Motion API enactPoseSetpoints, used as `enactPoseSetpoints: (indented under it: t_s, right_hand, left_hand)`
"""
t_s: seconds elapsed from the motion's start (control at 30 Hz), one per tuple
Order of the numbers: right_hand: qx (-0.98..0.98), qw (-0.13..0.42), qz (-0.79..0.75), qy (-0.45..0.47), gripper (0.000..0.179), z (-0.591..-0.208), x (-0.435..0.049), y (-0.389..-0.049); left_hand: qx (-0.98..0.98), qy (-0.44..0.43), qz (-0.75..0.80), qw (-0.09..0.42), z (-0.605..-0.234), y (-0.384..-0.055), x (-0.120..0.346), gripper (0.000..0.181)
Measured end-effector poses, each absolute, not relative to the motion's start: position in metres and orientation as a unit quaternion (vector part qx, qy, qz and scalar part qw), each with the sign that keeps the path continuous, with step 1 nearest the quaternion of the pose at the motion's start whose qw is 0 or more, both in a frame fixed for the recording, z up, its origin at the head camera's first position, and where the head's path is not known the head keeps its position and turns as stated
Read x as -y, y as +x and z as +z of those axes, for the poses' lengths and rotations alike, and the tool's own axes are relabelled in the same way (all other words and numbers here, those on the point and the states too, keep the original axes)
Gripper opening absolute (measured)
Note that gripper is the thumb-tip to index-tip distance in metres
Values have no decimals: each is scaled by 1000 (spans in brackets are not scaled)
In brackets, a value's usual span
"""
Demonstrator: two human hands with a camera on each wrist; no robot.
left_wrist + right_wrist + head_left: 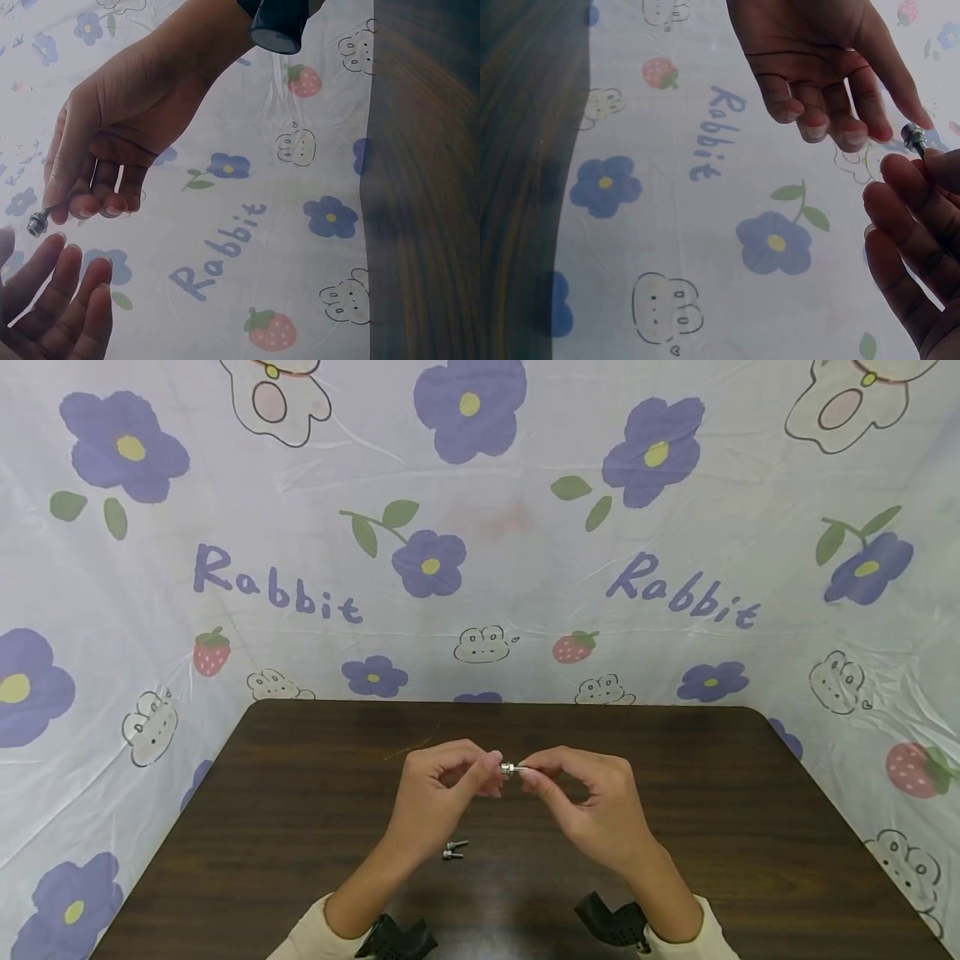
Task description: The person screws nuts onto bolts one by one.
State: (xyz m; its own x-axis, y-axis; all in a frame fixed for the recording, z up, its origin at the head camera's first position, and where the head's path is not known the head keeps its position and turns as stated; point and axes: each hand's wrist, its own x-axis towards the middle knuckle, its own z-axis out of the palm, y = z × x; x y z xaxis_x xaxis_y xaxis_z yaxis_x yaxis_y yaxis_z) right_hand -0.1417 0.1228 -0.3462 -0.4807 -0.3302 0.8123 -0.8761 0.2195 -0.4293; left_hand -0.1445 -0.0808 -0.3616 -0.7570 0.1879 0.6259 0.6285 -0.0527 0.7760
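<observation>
Between the two hands, above the table, is a small silvery metal screw [510, 769] with a thick, ringed end and a thin shank. My right hand [596, 802] pinches the shank between thumb and forefinger, as the left wrist view also shows on the screw [37, 223]. At the thick end, the thumb and forefinger of my left hand [438, 797] close about the screw. The right wrist view has the left thumb against the screw [913, 137]; the exact forefinger contact is hard to tell. The other fingers of both hands are loosely bent.
Two more small screws [453, 850] lie side by side on the dark wooden table [300, 860], nearer me than the hands. Behind the table hangs a white cloth [525, 585] printed with flowers and rabbits. A black wrist mount [611, 920] sits at the right wrist.
</observation>
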Motion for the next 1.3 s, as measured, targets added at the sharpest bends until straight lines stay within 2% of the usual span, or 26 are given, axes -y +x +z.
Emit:
enactPoseSetpoints:
  t_s: [0.2,0.37,0.47,0.9,1.13,1.3]
  right_hand:
    - [718,303,464,421,11,-346,-122,-142]
    - [712,314,464,424,10,-347,-123,-143]
    - [712,316,463,423,11,-347,-123,-144]
    - [715,313,459,424,9,-347,-123,-143]
    - [720,302,463,419,11,-348,-123,-143]
    - [728,294,462,413,16,-349,-123,-143]
  left_hand:
    - [663,-305,-661,174,-362,-145,82,7]
    - [651,-344,-645,207,-360,-146,83,30]
    - [646,-364,-635,215,-358,-146,83,34]
    - [653,-374,-617,231,-360,-148,82,20]
    - [665,-355,-621,215,-361,-147,82,14]
    - [666,-341,-637,189,-362,-146,82,3]
